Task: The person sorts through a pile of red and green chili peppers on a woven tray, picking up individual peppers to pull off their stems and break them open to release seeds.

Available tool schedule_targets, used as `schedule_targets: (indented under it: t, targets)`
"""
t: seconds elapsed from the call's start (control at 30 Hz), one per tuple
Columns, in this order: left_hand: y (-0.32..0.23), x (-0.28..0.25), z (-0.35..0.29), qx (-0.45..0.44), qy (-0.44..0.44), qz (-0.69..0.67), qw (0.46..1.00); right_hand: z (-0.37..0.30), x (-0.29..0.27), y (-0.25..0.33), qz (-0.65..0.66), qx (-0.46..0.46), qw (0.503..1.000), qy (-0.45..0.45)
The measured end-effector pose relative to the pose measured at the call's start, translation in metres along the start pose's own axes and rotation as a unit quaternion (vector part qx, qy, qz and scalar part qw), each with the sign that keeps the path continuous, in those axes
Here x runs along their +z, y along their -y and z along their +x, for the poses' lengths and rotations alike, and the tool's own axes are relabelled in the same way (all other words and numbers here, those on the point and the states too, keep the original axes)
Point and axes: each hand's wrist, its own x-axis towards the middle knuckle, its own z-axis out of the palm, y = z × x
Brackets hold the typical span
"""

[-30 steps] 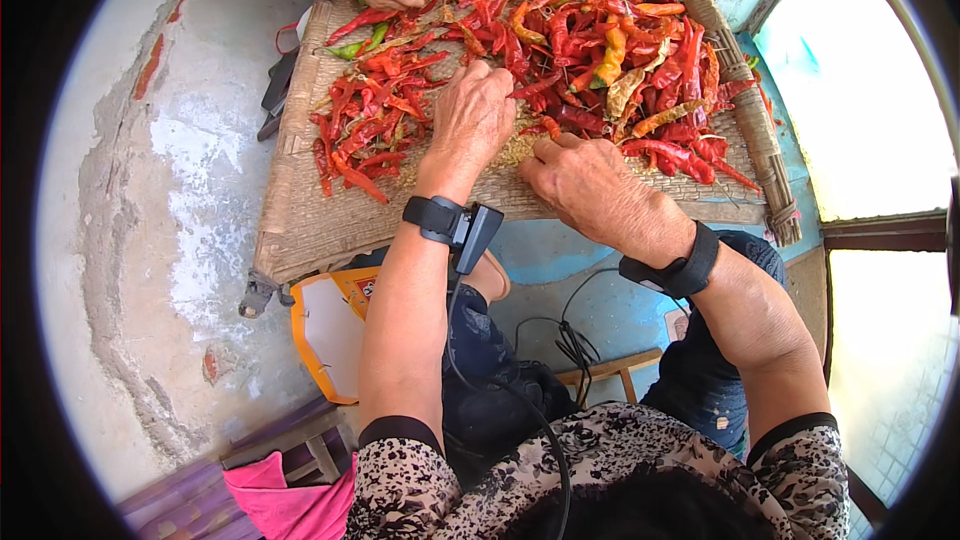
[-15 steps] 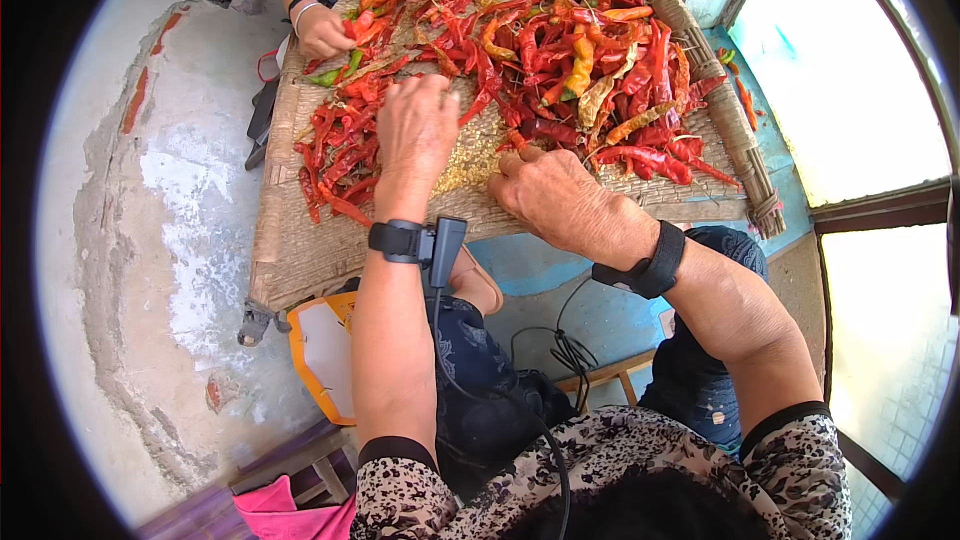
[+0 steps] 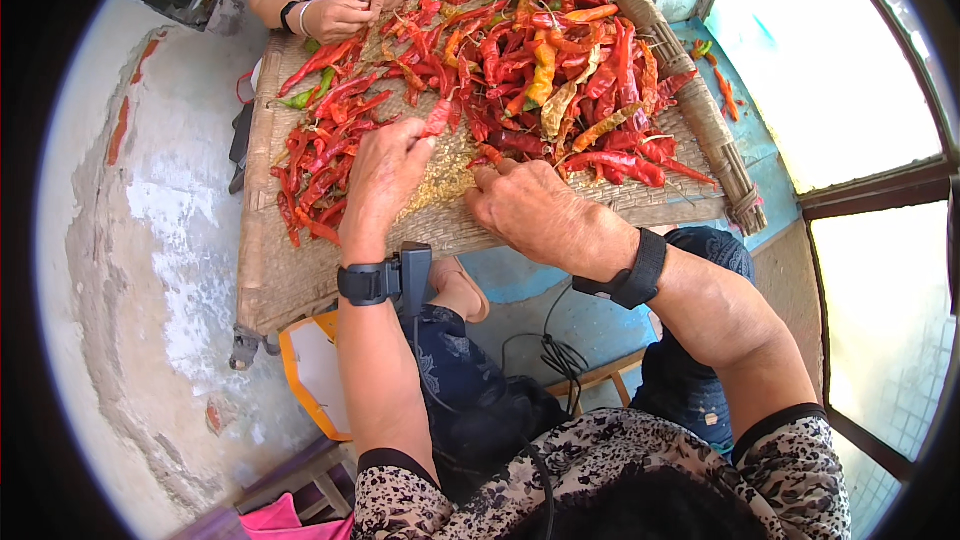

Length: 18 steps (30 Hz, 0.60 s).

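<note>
A woven mat [image 3: 290,280] carries a heap of dried red chillies [image 3: 560,70], with some yellow and green ones among them. My left hand [image 3: 385,175] pinches a red chilli [image 3: 437,117] near the mat's middle. My right hand [image 3: 525,205] rests knuckles up beside it, fingertips down on a patch of pale chilli seeds [image 3: 445,180]; what it grips is hidden. Both wrists wear black bands.
Another person's two hands [image 3: 345,15] sort chillies at the mat's far edge. A smaller pile of red chillies [image 3: 320,160] lies at the left. An orange-rimmed object [image 3: 315,375] sits under the mat. A bright window [image 3: 830,70] is at the right.
My left hand has shifted left and toward me and now pinches a chilli. My right hand has drawn in next to the seed patch. The other person's hands moved slightly.
</note>
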Motion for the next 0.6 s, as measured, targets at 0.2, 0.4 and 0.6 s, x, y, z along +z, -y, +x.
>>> schedule_targets:
  t: [0.2,0.4,0.6]
  targets:
    - [0.050,-0.027,-0.012,-0.120,-0.385,0.124,0.907,0.001,-0.009,0.001,-0.002,-0.011,0.999,0.049]
    - [0.016,0.008,0.020,-0.075,-0.215,0.033,0.973,0.001,-0.010,-0.001,-0.040,-0.002,0.997,0.060]
    - [-0.001,0.039,0.060,-0.109,-0.104,-0.057,0.987,0.003,-0.009,0.000,0.005,0.000,0.998,0.056]
